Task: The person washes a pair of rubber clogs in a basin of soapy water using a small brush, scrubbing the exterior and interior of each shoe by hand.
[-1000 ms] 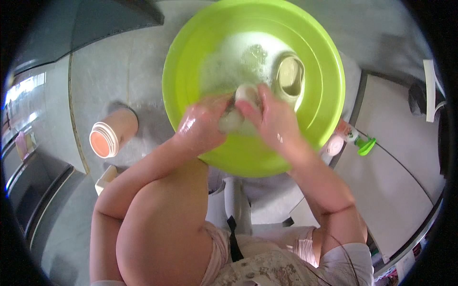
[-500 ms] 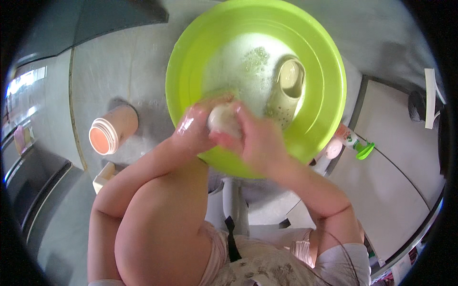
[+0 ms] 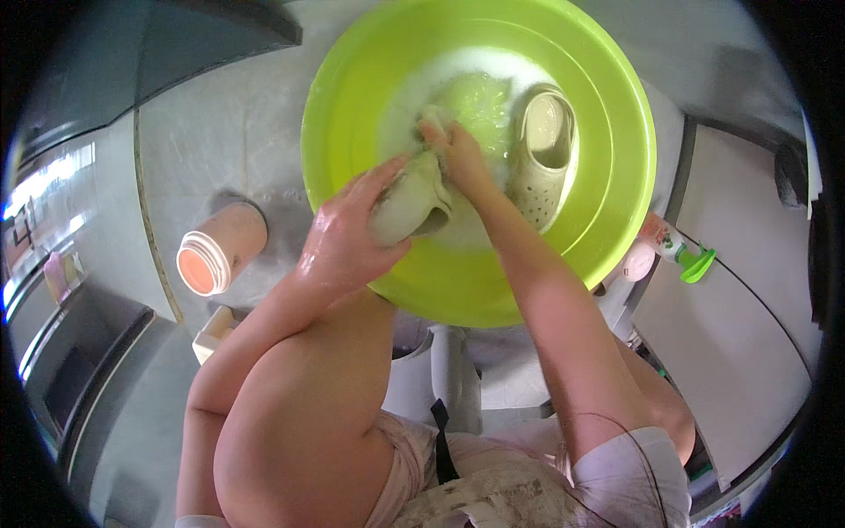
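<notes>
My left hand [image 3: 348,224] is wrapped round a pale clog [image 3: 407,204], which is tilted over the near left of a lime-green basin [image 3: 607,211]. At the clog's far end, my right hand [image 3: 459,158] is closed round something small and whitish that I cannot make out; the fingers and foam partly hide it. A second beige clog [image 3: 535,180] with small holes rests in the basin on the right. Foamy water [image 3: 480,101] covers the basin's bottom. Both hands look wet.
Left of the basin, an open peach-coloured jar [image 3: 224,246] lies tilted on the grey floor. A white bottle with a green cap [image 3: 673,246] and a pink round container [image 3: 638,261] are at the right. A cream block-like object [image 3: 216,334] sits beside my left forearm.
My right hand has moved forward, away from me, to the clog's far end. The left hand has turned the clog, so its opening shows. My view has shifted slightly.
</notes>
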{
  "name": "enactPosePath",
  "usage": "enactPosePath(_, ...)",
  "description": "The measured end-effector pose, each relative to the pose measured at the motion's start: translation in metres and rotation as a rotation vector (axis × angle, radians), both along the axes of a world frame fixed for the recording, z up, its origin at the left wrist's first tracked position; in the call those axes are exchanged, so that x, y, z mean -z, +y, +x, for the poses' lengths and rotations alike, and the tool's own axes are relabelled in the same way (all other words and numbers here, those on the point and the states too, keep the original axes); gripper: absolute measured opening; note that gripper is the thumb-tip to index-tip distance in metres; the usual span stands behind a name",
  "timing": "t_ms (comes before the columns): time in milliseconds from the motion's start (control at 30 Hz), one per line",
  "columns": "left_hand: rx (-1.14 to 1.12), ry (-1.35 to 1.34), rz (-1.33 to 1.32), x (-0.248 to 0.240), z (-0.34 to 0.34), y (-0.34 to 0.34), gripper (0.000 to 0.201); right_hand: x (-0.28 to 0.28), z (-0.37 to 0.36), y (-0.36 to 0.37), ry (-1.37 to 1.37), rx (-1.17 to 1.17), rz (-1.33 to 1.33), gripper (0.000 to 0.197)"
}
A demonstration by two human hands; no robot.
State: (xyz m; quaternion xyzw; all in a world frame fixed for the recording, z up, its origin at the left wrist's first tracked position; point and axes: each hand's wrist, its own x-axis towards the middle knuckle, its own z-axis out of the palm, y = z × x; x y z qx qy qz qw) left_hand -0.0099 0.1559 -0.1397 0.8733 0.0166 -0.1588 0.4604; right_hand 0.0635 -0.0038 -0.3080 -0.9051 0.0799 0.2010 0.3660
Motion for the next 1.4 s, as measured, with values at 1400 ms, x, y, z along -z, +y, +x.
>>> enactPosePath(1400,-0.096,0.083,-0.188,0.015,-0.004,0.017,0.065,-0.065,0.009,-0.014,0.072,-0.077,0.072,0.070)
